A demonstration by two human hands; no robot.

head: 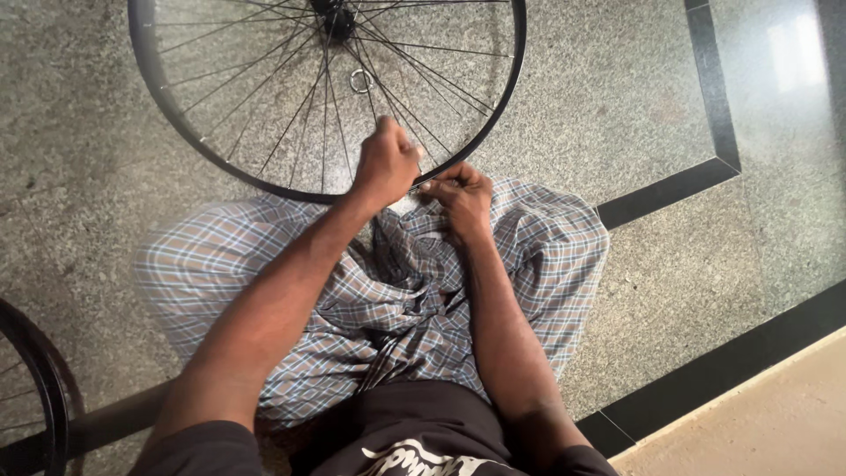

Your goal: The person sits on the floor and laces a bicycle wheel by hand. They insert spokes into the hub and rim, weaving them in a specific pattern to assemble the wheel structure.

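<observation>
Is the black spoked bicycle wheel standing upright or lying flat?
Lying flat: the black spoked bicycle wheel shows its full face on the speckled stone floor, near rim at both hands.

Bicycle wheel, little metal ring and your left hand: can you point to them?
Bicycle wheel (220, 163): head view, on its black rim.
Metal ring (360, 81): head view, on the ring's edge, behind the spokes.
Left hand (385, 166): head view, on the back of the hand.

Glossy metal rim (493, 123), polished speckled stone floor (617, 115)
</observation>
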